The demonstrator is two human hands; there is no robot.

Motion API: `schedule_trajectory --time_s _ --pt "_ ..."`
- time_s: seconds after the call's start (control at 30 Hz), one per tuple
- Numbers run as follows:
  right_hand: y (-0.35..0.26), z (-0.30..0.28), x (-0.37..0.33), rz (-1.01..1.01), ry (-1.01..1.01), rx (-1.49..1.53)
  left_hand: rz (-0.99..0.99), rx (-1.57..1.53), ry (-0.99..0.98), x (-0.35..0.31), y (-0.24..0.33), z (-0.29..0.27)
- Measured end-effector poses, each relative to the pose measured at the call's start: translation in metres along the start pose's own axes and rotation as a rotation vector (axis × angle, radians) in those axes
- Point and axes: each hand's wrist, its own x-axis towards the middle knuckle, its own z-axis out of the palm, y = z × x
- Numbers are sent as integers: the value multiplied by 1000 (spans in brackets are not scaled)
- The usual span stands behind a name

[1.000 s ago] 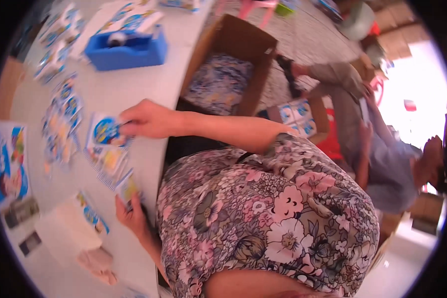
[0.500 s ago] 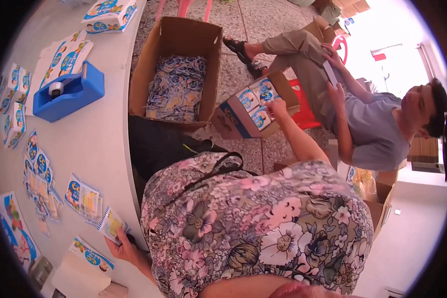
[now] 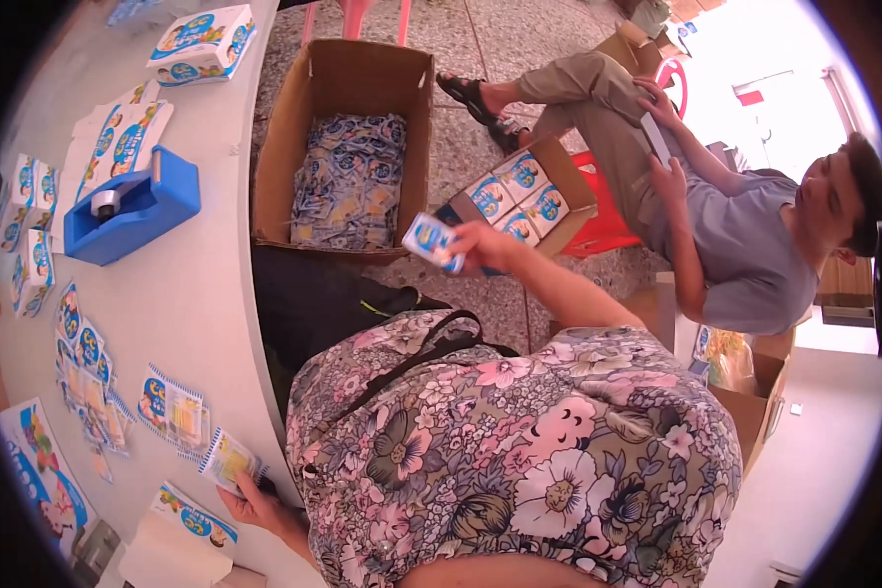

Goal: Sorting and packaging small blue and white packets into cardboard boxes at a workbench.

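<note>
At the table's near edge, my left hand (image 3: 255, 502) is closed on a clear-fronted packet (image 3: 229, 461) with blue-striped edges and pale yellow contents. My right hand (image 3: 485, 247) grips a small white and blue packet (image 3: 431, 241), slightly blurred, above the floor between two cartons. Whether it is one packet or a thin stack I cannot tell. Beside my left hand a few similar packets (image 3: 174, 412) overlap on the table, with a longer pile of packets (image 3: 88, 377) farther left. A large open carton (image 3: 274, 186) holds a heap of loose packets (image 3: 348, 181).
A blue tape dispenser (image 3: 137, 211), a printed box (image 3: 201, 44) and flat printed cardboard (image 3: 118, 137) are on the white table (image 3: 206, 323). A smaller carton (image 3: 568, 181) contains several printed boxes. Another person (image 3: 745, 245) sits at the right, holding a flat device.
My right hand has moved left from the carton of printed boxes and now shows a packet in its fingers. My left hand keeps its packet. The view has shifted slightly.
</note>
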Motion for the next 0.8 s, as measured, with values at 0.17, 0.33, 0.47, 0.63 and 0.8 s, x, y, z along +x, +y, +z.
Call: schedule_trajectory --time_s 0.17,0.33,0.47,0.63,0.8 --pt "11 75 15 101 -184 -235 -34 -108 -3 -2 3 6" --pt "-31 58 15 13 -16 -266 18 -56 -64 1 -2 13" --pt "-66 1 15 -250 478 -73 20 -63 -27 -4 15 20" --pt "-54 -78 9 -285 503 10 133 174 -12 -5 12 9" --pt "-81 135 3 -197 -218 -354 57 286 -115 6 43 24"
